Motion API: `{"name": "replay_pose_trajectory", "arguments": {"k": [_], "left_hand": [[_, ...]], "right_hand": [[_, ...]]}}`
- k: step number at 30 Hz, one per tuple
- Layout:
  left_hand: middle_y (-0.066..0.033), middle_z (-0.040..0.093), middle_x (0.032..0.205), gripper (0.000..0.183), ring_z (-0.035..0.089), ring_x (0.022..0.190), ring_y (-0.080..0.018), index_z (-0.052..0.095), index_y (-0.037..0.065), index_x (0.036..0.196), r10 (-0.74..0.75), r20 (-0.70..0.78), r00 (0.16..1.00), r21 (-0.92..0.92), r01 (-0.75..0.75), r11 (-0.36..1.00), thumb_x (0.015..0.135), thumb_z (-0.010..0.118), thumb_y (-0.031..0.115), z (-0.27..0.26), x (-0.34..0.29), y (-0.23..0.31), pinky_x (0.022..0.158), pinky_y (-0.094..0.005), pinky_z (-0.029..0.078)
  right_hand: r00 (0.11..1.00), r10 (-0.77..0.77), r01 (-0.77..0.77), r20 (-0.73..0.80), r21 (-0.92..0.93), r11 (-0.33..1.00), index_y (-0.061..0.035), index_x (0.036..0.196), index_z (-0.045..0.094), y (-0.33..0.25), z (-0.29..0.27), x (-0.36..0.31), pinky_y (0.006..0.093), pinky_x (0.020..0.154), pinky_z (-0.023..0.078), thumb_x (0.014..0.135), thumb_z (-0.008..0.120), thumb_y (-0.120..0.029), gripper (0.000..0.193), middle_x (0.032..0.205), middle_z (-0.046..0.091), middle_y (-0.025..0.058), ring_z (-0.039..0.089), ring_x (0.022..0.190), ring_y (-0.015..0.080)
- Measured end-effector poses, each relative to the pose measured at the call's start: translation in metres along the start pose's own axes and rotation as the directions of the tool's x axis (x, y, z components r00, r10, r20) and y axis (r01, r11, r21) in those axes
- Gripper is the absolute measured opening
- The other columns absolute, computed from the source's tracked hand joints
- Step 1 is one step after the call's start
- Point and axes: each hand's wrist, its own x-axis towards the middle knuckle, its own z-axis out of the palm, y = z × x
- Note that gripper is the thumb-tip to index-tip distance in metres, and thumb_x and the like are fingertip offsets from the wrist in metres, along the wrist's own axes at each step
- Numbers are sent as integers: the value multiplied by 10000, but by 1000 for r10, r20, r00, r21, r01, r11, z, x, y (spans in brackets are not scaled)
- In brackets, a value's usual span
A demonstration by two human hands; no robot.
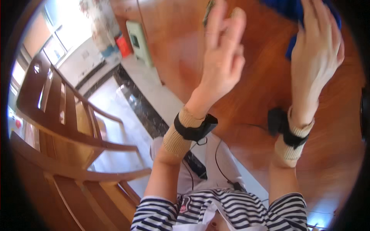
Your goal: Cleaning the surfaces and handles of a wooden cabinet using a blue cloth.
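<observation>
Raised over the brown wooden table, my left hand (223,61) has two fingers reaching toward the top edge, the others bent in. A small dark, greenish thing (208,14) shows beside its fingertips; its kind is unclear, and it is partly hidden and cut off by the frame. To the right, my right hand (317,57) stretches its fingers upward, back of the hand showing, tips at the frame edge. Blue cloth (283,7) lies behind and around that hand, partly covered by it. Whether the fingers touch the cloth is hard to see.
The glossy wooden table (266,73) fills the right side. Wooden slatted chairs (77,142) stand at the left. Beyond them are a pale green stool (139,44) and a red object (123,46). Black straps with small boxes sit on both wrists, and a dark cable (216,159) hangs by my lap.
</observation>
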Motion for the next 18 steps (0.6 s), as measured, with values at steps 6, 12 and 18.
{"name": "replay_pose_trajectory", "arguments": {"k": [6, 12, 18], "left_hand": [[-262, 344, 1499, 749, 374, 1365, -424, 393, 17, 1452, -202, 285, 937, 8, 208, 978, 729, 514, -135, 10, -243, -21, 1113, -470, 321], [-138, 310, 1531, 754, 306, 1420, -207, 187, 38, 1530, -858, 407, 314, -358, 919, 166, 849, 472, -113, 17, -374, 32, 1156, -359, 279], [-240, 341, 1505, 753, 356, 1396, -361, 292, -35, 1467, -592, 239, 770, -11, 612, 791, 740, 463, -131, -6, -233, 34, 1146, -405, 312]], "right_hand": [[808, -234, 17, 541, 375, 927, -127, 1264, 627, -84, -59, -245, 332, 1040, 370, 897, 566, -186, 377, 1411, 515, -56, 496, 1262, 133], [391, -645, -37, 657, 711, 702, -29, 1312, 550, -116, -90, -400, 348, 1065, 369, 847, 548, -130, 475, 1391, 528, 66, 495, 1272, 211], [747, -362, -113, 558, 643, 758, -14, 1236, 620, -92, -69, -235, 381, 985, 415, 878, 576, -91, 368, 1304, 605, 58, 548, 1208, 229]]}}
